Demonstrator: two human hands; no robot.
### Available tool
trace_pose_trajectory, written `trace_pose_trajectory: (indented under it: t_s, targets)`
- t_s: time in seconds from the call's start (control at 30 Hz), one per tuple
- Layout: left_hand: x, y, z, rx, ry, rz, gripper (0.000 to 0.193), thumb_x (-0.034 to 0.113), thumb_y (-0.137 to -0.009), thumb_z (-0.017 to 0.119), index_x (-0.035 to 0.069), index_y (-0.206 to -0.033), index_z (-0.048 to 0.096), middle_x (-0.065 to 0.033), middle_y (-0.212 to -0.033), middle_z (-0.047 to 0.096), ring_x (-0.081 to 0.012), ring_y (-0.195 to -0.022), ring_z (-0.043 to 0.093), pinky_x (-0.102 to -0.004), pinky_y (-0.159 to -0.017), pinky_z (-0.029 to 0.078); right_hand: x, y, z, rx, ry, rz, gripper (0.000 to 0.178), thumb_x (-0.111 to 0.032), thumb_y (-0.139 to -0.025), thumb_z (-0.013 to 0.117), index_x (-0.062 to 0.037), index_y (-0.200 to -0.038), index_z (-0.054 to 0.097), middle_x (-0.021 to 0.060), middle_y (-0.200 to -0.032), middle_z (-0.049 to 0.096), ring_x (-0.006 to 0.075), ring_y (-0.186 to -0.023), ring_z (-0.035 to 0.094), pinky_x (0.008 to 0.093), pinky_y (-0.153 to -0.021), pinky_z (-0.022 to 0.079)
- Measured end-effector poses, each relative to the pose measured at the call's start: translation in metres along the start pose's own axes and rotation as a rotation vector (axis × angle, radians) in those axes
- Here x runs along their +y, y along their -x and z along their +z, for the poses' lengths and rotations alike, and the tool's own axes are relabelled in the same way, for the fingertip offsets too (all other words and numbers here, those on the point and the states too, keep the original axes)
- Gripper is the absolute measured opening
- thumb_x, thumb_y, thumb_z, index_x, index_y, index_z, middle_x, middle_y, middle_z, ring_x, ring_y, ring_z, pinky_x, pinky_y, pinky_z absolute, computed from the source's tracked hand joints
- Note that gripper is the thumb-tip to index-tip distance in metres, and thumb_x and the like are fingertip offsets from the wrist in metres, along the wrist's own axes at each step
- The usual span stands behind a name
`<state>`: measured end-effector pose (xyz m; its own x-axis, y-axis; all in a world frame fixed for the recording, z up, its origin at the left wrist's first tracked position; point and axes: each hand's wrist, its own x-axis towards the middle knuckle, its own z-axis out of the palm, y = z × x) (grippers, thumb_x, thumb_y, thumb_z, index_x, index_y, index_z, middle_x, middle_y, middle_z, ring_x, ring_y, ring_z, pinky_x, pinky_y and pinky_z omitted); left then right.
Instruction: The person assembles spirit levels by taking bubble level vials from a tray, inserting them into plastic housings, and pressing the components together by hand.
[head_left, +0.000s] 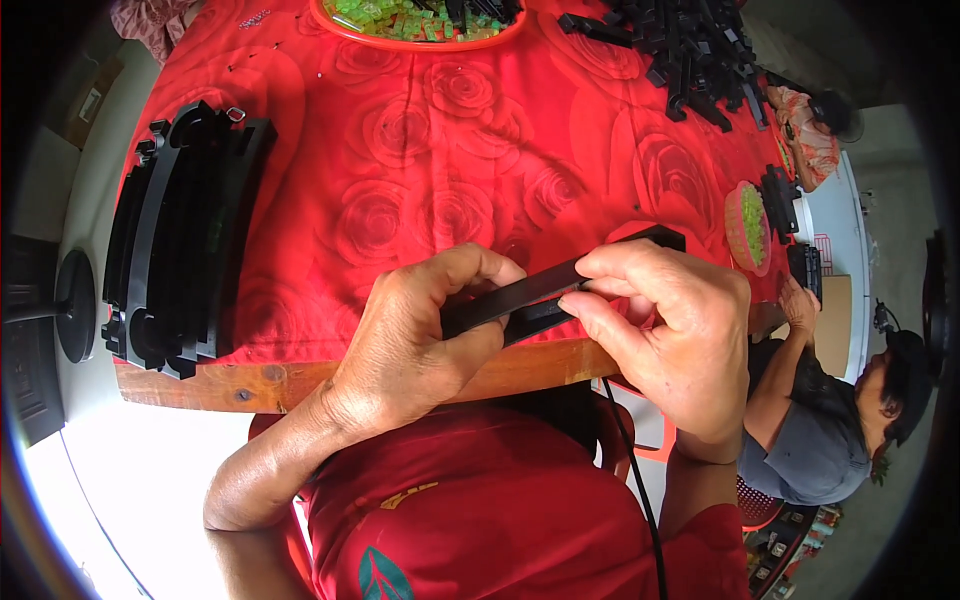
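Above the table's near edge, my left hand [405, 335] grips one end of a long, narrow black plastic part [535, 293], thumb below and fingers above. Toward its other end, my right hand [690, 330] pinches the same part between thumb and fingertips. The part slants upward to the right and looks like a channel, with a gap between two long walls. Whether a small piece sits between my right fingertips is hidden. Beneath it lies a red tablecloth [420, 170] with a rose pattern.
Similar black parts are stacked [190, 240] at the left. A red basin [420, 43] of small green pieces stands at the far side, with a heap of black parts [690, 60] far right. A pink basket [735, 235] holds green pieces. Another person [820, 440] works at the right.
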<state>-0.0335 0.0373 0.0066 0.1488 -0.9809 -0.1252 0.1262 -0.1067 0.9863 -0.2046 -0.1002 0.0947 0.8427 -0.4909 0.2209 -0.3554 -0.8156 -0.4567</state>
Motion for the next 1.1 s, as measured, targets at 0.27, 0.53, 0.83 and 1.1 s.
trace_pose_trajectory:
  t_s: [0.27, 0.53, 0.83, 1.1]
  targets:
    - [-0.001, 0.004, 0.003, -0.002, 0.011, -0.004, 0.026, -0.006, -0.1, 0.064, -0.001, -0.126, 0.065, -0.0015, -0.107, 0.068, -0.0059, -0.1, 0.062, -0.0247, -0.09, 0.05, -0.001, 0.004, 0.0, -0.006, 0.034, -0.02, 0.024, -0.009, -0.081, 0.087, -0.0092, -0.101, 0.074, 0.0089, -0.075, 0.071, 0.0264, -0.064, 0.069, 0.0389, -0.056, 0.054]
    - [-0.002, 0.005, 0.006, 0.003, 0.055, 0.019, 0.026, -0.006, -0.1, 0.066, -0.001, -0.125, 0.065, -0.0019, -0.107, 0.069, -0.0058, -0.101, 0.063, -0.0247, -0.09, 0.051, -0.01, 0.006, -0.006, -0.014, 0.108, -0.074, 0.024, -0.007, -0.082, 0.086, -0.0095, -0.1, 0.071, 0.0088, -0.07, 0.064, 0.028, -0.061, 0.063, 0.0423, -0.055, 0.05]
    - [-0.003, 0.005, 0.009, 0.027, 0.044, 0.054, 0.027, -0.007, -0.099, 0.067, 0.0, -0.125, 0.066, -0.0002, -0.104, 0.069, -0.0051, -0.098, 0.063, -0.0239, -0.09, 0.051, -0.015, 0.007, -0.008, -0.003, 0.164, -0.137, 0.023, -0.003, -0.082, 0.085, -0.0071, -0.098, 0.069, 0.0093, -0.07, 0.064, 0.0288, -0.06, 0.062, 0.0417, -0.056, 0.051]
    - [0.0, 0.006, 0.011, 0.018, 0.066, 0.059, 0.027, -0.008, -0.099, 0.066, 0.0, -0.124, 0.066, -0.0002, -0.105, 0.07, -0.0049, -0.098, 0.063, -0.0236, -0.09, 0.05, -0.013, 0.007, -0.009, 0.006, 0.168, -0.208, 0.025, 0.001, -0.08, 0.085, -0.0057, -0.099, 0.069, 0.0075, -0.071, 0.063, 0.0263, -0.059, 0.061, 0.0396, -0.054, 0.049]
